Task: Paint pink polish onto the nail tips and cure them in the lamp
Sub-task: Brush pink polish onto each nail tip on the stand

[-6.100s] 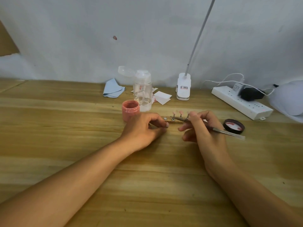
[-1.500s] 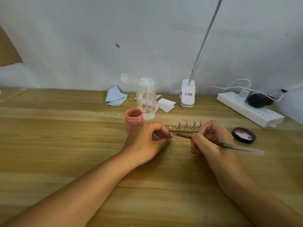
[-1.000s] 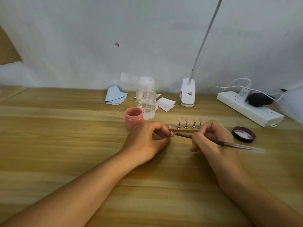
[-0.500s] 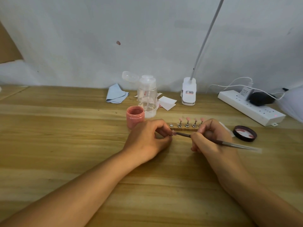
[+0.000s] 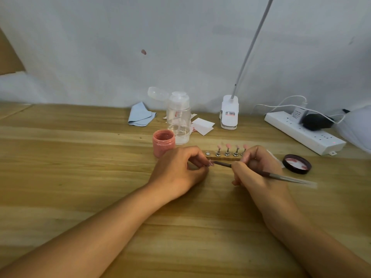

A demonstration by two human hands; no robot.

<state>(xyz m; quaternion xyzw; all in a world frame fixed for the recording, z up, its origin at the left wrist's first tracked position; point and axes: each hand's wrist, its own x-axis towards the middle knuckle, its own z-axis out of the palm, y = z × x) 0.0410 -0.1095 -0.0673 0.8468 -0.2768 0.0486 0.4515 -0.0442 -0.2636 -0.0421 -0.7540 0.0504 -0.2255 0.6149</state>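
Note:
My left hand (image 5: 178, 170) rests on the table and pinches a small nail tip (image 5: 210, 163) between thumb and forefinger. My right hand (image 5: 255, 173) grips a thin brush (image 5: 267, 173), whose bristle end touches that nail tip. Just behind my hands a wooden holder (image 5: 222, 156) carries several pink nail tips (image 5: 228, 146) on metal stands, with one bare magnet spot at its left end. The open pink polish jar (image 5: 163, 142) stands to the left of the holder. Its black lid (image 5: 297, 163) lies upside down to the right. The white curing lamp (image 5: 359, 129) shows at the right edge.
A clear pump bottle (image 5: 178, 119), a blue cloth (image 5: 140, 115) and white paper pieces (image 5: 202, 126) lie behind the jar. A clip-on desk lamp base (image 5: 229, 112) and a white power strip (image 5: 305, 132) with plugs sit along the wall.
My left hand has taken one nail tip off the holder's left end and holds it low. The brush tip has moved down from the holder onto that tip.

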